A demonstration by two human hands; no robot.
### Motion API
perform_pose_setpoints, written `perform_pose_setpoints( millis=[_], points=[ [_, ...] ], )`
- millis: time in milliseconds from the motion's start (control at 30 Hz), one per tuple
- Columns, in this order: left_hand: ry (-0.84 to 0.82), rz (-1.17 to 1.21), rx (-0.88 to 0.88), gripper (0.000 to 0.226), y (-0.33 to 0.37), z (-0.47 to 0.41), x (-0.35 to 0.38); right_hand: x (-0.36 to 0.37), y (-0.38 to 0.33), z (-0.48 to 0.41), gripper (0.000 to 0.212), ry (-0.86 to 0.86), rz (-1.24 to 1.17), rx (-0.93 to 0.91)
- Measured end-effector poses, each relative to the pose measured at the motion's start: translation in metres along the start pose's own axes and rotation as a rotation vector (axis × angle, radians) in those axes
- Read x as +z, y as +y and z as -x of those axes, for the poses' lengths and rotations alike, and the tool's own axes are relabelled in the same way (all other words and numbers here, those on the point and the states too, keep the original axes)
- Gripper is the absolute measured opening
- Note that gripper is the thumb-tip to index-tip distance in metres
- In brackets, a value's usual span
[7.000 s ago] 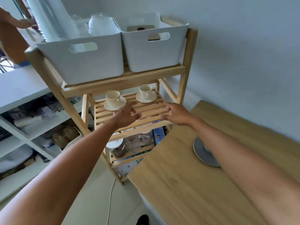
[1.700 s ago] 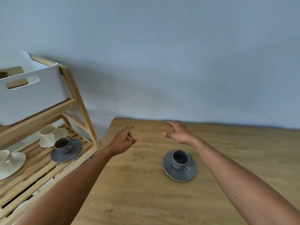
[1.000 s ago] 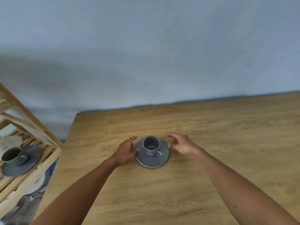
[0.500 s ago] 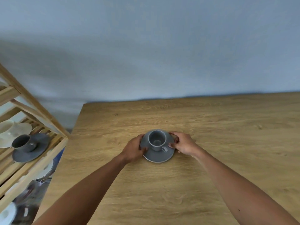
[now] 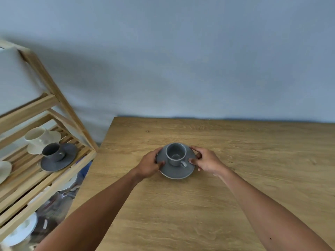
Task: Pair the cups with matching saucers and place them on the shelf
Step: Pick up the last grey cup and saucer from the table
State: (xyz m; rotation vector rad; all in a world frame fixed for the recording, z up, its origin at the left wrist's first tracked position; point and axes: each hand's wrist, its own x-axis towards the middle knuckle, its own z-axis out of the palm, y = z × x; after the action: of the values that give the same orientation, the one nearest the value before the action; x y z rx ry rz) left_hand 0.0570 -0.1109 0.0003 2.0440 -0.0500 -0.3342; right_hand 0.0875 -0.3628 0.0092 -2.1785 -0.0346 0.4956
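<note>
A grey cup (image 5: 176,154) stands upright on a matching grey saucer (image 5: 176,172) on the wooden table (image 5: 253,178). My left hand (image 5: 149,164) grips the saucer's left rim, thumb on top. My right hand (image 5: 205,161) grips its right rim the same way. The cup's handle points toward me and to the right. On the wooden shelf (image 5: 54,180) at the left sit a second grey cup (image 5: 52,152) on a grey saucer (image 5: 59,161) and, behind it, a cream cup (image 5: 36,137) on a cream saucer (image 5: 54,137).
Another cream saucer (image 5: 4,170) shows at the left edge of the shelf. White plates (image 5: 20,230) and jars lie on the shelf level below. A white bin (image 5: 16,78) stands on the top level. A grey wall runs behind the table.
Both hands have closed on the saucer's rims, which they were only reaching half a second ago. The view has swung slightly left, showing more of the shelf.
</note>
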Motion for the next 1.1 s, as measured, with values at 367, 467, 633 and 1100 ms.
perform_pose_setpoints(
  millis=[367, 467, 633, 1100],
  points=[
    [0.212, 0.103, -0.065, 0.055, -0.031, 0.057, -0.101, 0.069, -0.107, -0.037, 0.065, -0.128, 0.107, -0.192],
    [0.286, 0.09, -0.116, 0.054, -0.048, 0.08, -0.136, 0.105, -0.139, -0.049, 0.064, -0.168, 0.155, -0.269],
    [0.389, 0.035, -0.188, 0.056, -0.085, 0.124, -0.196, 0.177, -0.189, -0.063, 0.064, -0.265, 0.174, -0.372],
    [0.622, 0.062, -0.457, 0.054, -0.213, 0.252, -0.309, 0.391, -0.297, -0.069, 0.063, -0.57, 0.242, -0.484]
  ],
)
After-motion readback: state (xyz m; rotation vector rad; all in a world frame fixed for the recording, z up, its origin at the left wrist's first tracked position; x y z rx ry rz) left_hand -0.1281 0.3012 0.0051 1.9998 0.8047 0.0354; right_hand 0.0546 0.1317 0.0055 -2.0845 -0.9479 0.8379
